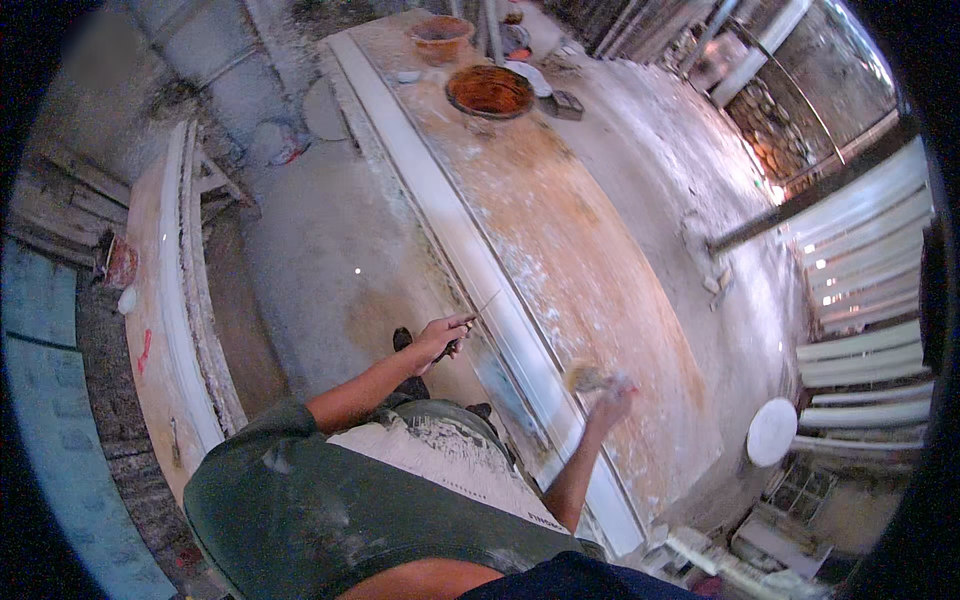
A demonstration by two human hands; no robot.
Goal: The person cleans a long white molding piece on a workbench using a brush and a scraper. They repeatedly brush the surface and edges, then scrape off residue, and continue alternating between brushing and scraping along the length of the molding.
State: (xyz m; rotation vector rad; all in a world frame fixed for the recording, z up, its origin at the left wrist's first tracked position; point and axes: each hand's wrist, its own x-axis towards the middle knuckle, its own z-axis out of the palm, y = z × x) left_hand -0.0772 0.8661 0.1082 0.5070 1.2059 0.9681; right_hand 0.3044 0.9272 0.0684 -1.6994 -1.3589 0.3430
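A long white strip (440, 200), smooth and narrow like a plaster moulding, lies lengthwise along the near edge of the wide work table (570, 230). My left hand (440, 342) is closed around a thin tool (485, 306) with a slim pointed end, which reaches over the strip's edge; its exact kind is unclear. Across the strip, my right hand (612, 402) grips a pale yellowish, bristly brush-like clump (585, 377), blurred by motion. It is above the table just beyond the strip's far edge. Whether the clump touches the surface I cannot tell.
Toward the table's far end stand a brown basin (490, 92) and an orange-brown tub (440, 38). A second bench (160, 250) with another white strip runs along my left, holding a small reddish pot (120, 262). A round white lid-like disc (772, 432) is at right.
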